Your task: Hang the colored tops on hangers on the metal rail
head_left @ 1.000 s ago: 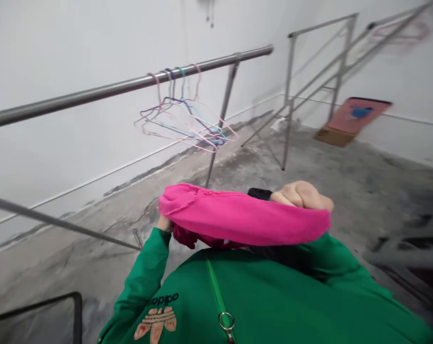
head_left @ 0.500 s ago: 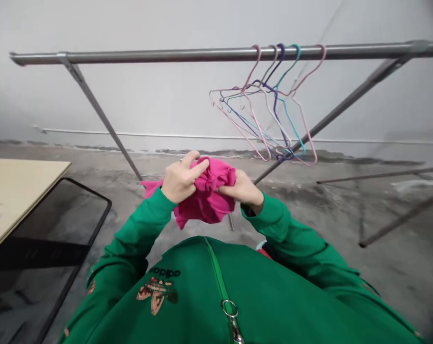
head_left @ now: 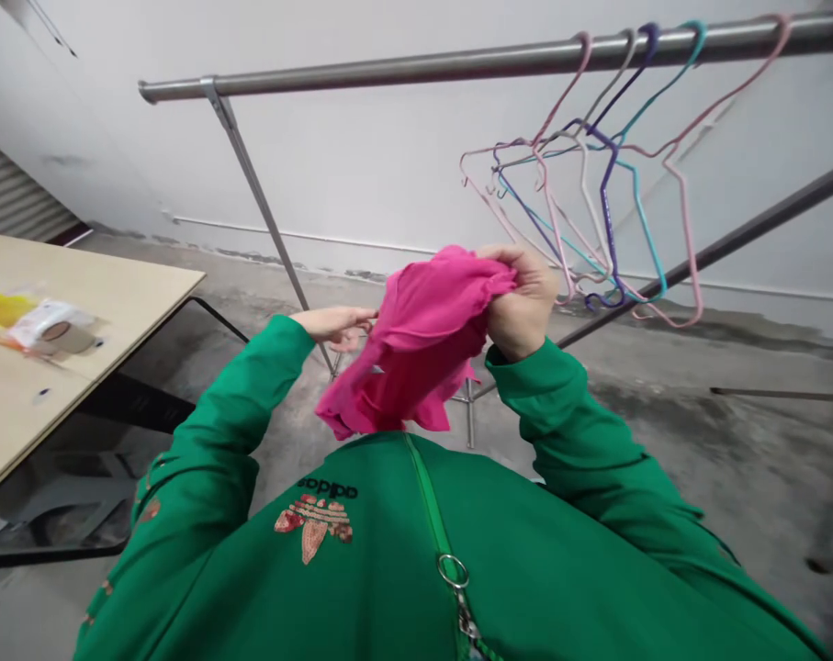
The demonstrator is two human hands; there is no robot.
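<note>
A pink garment [head_left: 430, 312] hangs bunched in front of my chest, its lower edge ruffled and loose; what kind of clothing it is I cannot make out. My right hand [head_left: 524, 298] is closed on its upper right edge and holds it up. At the garment's left side is my left hand [head_left: 340, 328], its fingers loosely apart, with the fingertips close to or touching the cloth.
Several wire hangers [head_left: 613, 211] in pink, white, purple and turquoise hang on a metal rail [head_left: 388, 73] before a white wall. At left stands a pale table [head_left: 133, 285] bearing a roll [head_left: 58, 330] and yellow plastic wrapping [head_left: 3, 308].
My right hand has lifted its side of the garment up and right. My left hand has released its grip and moved to the cloth's left side. The view has turned left.
</note>
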